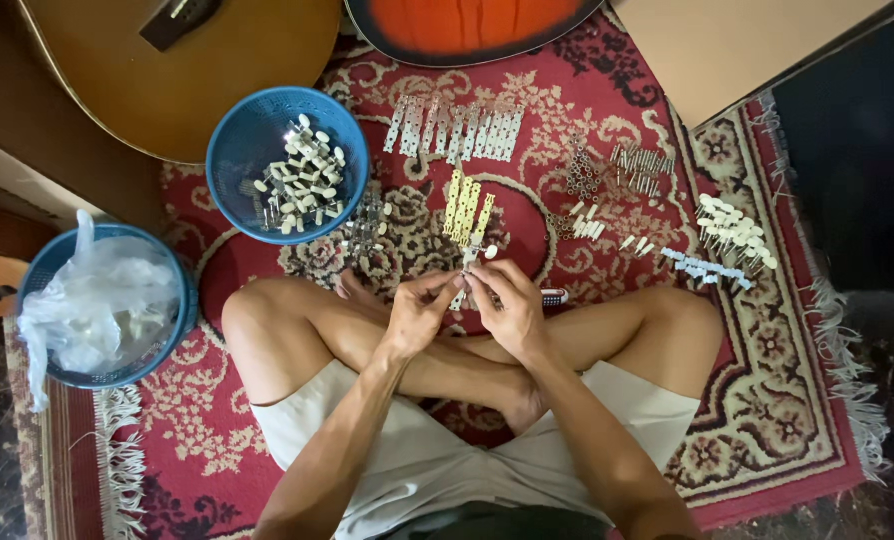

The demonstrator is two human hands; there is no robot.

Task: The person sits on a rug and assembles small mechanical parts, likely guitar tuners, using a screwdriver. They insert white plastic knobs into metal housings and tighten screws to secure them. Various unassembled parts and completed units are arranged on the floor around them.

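Fingers of the left hand (419,312) and right hand (507,308) meet over the crossed legs, pinching between them a small tuning-peg assembly (470,262) with a cream knob at its upper end. Judged from this grip, steady work calls for one hand bracing the plate while the other seats the peg squarely. Just beyond the fingers lie gold plates (464,208); farther off, a row of silver plates (455,128); to the right, loose pegs and posts (732,232); to the left, a blue basket (250,150) of cream-knobbed pegs. All rest on a red patterned rug (767,380); two guitar bodies lie at its far edge.
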